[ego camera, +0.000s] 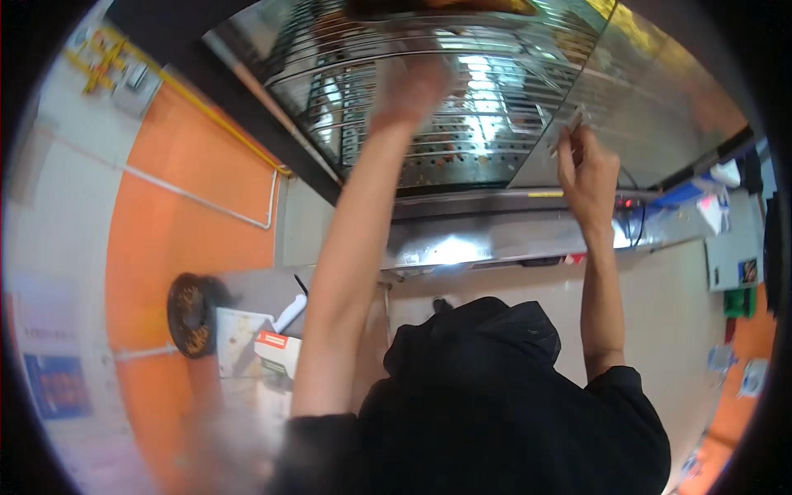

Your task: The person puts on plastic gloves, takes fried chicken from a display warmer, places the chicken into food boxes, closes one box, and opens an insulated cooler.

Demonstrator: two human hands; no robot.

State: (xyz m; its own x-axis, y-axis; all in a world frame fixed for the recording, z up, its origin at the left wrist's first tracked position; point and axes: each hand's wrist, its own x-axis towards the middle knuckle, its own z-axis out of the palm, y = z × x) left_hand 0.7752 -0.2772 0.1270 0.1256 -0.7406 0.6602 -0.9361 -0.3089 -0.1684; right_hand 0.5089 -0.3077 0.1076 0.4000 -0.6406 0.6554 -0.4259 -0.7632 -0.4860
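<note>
My left hand [416, 86], blurred, reaches into a glass-sided cabinet over its wire rack [359, 124]; whether it holds anything cannot be told. Farther in, at the top of the view, a dark tray [439, 7] with browned contents sits on the upper rack. My right hand [585, 154] is raised by the sliding glass panel [656, 105] with fingers curled around a small, pale, thin object [576, 119] that I cannot identify. Below the racks, a perforated metal floor [458, 164] bears scattered crumbs.
A steel counter ledge [495, 238] runs under the cabinet. At left stand a dark round pan or bowl [193, 315], a white board or tray [238, 343], and a red-and-white box [278, 351]. A black cable [642, 226] hangs near the cabinet's right end.
</note>
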